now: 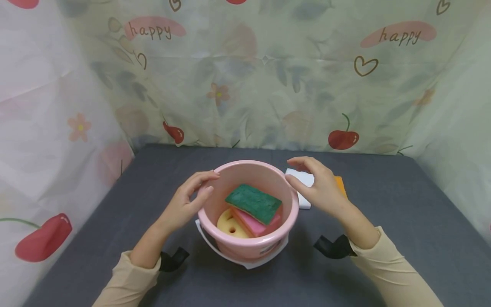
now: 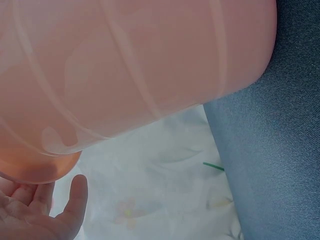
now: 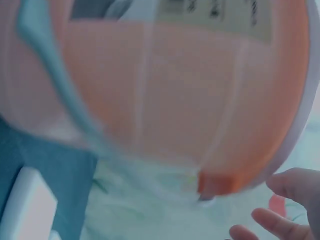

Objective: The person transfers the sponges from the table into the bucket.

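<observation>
Currently the bucket [image 1: 253, 241] stands upright on the dark table [image 1: 115, 238], its white handle [image 1: 245, 265] hanging down the near side. Within it, a green-topped sponge [image 1: 253, 204] lies over a pink sponge [image 1: 249, 221], which overlaps a yellow sponge [image 1: 231, 228] with a dark hole. The left hand [image 1: 188, 200] is at the left rim, the right hand [image 1: 321, 187] at the right; both are loosely spread and grasp nothing. Just behind the right hand sit a white block [image 1: 300, 175] and something orange [image 1: 340, 184], partly hidden
</observation>
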### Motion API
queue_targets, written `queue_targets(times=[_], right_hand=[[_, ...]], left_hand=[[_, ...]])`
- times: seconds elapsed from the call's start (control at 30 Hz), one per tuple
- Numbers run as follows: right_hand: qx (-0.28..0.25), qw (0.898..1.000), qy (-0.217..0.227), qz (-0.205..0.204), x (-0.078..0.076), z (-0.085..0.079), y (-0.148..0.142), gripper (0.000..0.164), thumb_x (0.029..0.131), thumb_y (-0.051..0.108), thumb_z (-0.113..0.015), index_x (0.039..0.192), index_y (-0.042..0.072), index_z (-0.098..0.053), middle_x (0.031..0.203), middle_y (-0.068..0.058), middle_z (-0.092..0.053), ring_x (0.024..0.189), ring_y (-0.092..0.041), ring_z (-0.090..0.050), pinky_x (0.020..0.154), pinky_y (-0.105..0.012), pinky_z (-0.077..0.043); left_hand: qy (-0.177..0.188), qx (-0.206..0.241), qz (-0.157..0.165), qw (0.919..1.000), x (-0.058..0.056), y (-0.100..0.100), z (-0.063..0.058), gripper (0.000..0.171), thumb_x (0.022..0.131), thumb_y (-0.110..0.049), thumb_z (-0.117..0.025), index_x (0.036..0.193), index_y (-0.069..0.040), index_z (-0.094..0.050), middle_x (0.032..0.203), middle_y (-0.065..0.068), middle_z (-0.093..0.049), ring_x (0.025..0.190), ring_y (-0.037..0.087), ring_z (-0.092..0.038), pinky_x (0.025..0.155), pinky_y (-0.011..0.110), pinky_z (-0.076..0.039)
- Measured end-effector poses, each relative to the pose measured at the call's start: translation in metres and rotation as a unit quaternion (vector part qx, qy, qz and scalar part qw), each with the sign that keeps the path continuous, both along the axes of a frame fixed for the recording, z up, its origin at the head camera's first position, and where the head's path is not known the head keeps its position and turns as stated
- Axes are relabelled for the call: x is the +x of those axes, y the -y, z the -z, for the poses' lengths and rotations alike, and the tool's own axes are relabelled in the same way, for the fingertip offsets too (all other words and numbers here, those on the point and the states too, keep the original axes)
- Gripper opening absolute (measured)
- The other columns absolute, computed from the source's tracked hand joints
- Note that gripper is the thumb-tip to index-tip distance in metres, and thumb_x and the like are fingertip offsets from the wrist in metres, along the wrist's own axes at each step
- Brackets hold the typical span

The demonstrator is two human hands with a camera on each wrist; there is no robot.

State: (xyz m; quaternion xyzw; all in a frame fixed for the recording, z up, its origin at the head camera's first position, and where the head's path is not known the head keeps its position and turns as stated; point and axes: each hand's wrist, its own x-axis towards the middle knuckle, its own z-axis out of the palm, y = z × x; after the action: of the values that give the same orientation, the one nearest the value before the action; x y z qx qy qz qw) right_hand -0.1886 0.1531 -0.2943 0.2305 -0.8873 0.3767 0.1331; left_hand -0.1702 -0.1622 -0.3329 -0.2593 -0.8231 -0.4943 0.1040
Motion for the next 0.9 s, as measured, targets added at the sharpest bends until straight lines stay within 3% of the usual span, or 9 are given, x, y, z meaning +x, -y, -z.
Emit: queue_targets(times=[0.3, 0.6, 0.9], right_hand=[[-0.015, 0.999, 0.021, 0.040, -0.014, 0.013, -0.023, 0.036, 0.089, 0.018, -0.061, 0.122, 0.003, -0.054, 0.121, -0.018, -0.058, 0.111, -0.032, -0.054, 0.098, -0.051, -0.041], [-0.010, 0.995, 0.047, 0.088, -0.031, 0.037, -0.049, 0.040, 0.092, 0.023, -0.057, 0.125, 0.001, -0.050, 0.123, -0.021, -0.056, 0.112, -0.036, -0.052, 0.098, -0.053, -0.038], [-0.004, 0.982, 0.101, 0.157, -0.041, 0.056, -0.070, 0.050, 0.092, 0.028, -0.056, 0.131, -0.001, -0.043, 0.131, -0.028, -0.048, 0.117, -0.043, -0.047, 0.096, -0.056, -0.040]], left_hand=[[-0.004, 0.005, 0.006, 1.0000, -0.001, 0.000, 0.001, 0.031, 0.093, -0.010, -0.052, 0.124, -0.005, -0.054, 0.128, 0.006, -0.054, 0.118, 0.003, -0.045, 0.098, 0.014, -0.037], [-0.008, 0.007, 0.007, 0.9999, -0.001, 0.000, 0.001, 0.031, 0.093, -0.009, -0.051, 0.124, -0.006, -0.055, 0.128, 0.006, -0.054, 0.119, 0.002, -0.045, 0.098, 0.013, -0.036], [0.002, 0.007, 0.006, 1.0000, -0.001, 0.000, 0.000, 0.031, 0.094, -0.011, -0.051, 0.124, -0.005, -0.054, 0.129, 0.006, -0.053, 0.120, 0.003, -0.044, 0.099, 0.013, -0.035]])
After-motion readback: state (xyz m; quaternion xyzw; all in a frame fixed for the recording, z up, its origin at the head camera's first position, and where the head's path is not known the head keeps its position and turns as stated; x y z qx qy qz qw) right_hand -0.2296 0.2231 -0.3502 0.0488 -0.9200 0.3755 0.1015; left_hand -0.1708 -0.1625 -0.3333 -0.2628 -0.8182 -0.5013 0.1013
